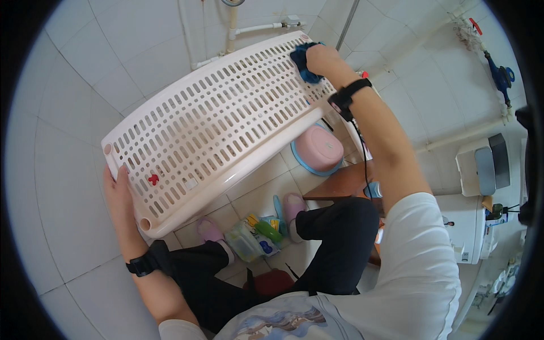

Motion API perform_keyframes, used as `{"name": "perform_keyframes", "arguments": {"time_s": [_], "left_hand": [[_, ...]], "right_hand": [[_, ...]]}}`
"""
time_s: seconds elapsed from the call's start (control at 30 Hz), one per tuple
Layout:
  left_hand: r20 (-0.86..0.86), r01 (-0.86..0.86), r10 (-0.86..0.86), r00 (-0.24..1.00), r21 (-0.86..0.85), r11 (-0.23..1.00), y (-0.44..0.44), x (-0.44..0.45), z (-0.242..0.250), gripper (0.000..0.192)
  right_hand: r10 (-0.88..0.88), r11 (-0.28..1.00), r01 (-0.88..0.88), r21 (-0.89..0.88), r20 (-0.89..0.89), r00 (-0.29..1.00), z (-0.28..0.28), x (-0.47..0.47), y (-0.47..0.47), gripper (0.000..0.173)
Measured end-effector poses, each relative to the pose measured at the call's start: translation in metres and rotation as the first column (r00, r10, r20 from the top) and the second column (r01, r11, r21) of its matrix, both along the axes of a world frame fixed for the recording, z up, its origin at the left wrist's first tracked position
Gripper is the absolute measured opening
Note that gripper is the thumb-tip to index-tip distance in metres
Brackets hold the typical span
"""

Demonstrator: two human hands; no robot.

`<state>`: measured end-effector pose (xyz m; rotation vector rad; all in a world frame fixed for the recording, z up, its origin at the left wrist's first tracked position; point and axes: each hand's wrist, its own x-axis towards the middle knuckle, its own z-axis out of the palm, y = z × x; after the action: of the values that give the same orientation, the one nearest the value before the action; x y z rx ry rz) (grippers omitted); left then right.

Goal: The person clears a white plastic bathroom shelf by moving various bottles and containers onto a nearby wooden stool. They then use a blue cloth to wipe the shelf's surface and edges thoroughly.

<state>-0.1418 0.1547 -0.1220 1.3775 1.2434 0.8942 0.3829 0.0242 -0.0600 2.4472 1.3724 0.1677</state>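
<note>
A slotted pale-pink plastic shelf (221, 123) is held up at a slant before me, with round sockets in its corners. My left hand (118, 187) grips its lower-left end, thumb on the top face. In my right hand (321, 60) is a bunched dark-blue cloth (305, 63), pressed against the shelf near its upper-right corner. A red plastic piece (153, 179) shows at the shelf's left end, beside a small whitish patch (191, 183).
An upturned pink basin (321, 146) rests on a blue one (297, 155) on the tiled floor. Between my feet lie plastic packages (250, 240) and a green object (268, 231). A brown wooden piece of furniture (335, 182) stands by my right knee. White pipes (259, 29) run along the wall.
</note>
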Motion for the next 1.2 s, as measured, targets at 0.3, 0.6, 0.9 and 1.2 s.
{"name": "perform_keyframes", "arguments": {"time_s": [0.3,0.6,0.9,1.2], "left_hand": [[0.091,0.045,-0.041,0.995,-0.039,0.998,-0.004,0.004,0.008,0.047],[0.102,0.008,-0.006,0.995,-0.020,1.000,0.004,-0.004,-0.008,0.045],[0.114,0.044,-0.041,0.993,-0.029,0.999,-0.001,-0.003,0.000,0.047],[0.122,-0.005,0.013,0.992,-0.062,0.998,-0.001,0.004,0.000,0.046]], "right_hand": [[-0.071,0.945,0.152,0.288,-0.275,0.959,0.061,0.080,-0.029,0.039],[-0.151,0.944,0.245,0.221,-0.369,0.917,-0.013,0.109,0.017,0.057],[-0.361,0.920,0.276,-0.278,-0.328,0.873,0.068,0.091,-0.104,0.039],[-0.069,0.744,0.594,0.306,-0.849,0.524,-0.011,0.117,-0.131,0.048]]}}
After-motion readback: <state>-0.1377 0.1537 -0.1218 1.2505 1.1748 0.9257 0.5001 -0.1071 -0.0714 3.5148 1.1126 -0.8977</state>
